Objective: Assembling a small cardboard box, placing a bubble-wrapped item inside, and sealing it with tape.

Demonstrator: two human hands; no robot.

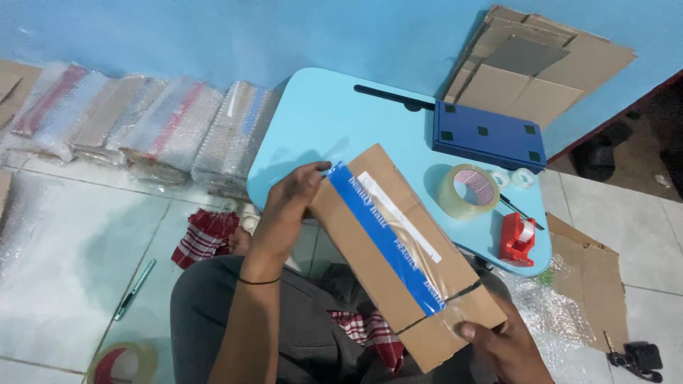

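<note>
A long brown cardboard box [370, 263] with a blue tape strip and clear tape along its top is held over my lap, tilted from upper left to lower right. My left hand [288, 206] grips its far upper end, fingers pressed on the blue tape edge. My right hand [501, 341] holds the near lower end, thumb on top by a dark band around the box.
A light blue lap table [320, 114] carries a roll of clear tape [467, 190], two small rolls, a red tape dispenser [517, 238] and a dark blue flat device [487, 135]. Bubble-wrapped parcels [142, 121] line the wall. Flattened cardboard [533, 64] leans at right. A pen and a tape roll [121, 363] lie on the tiles.
</note>
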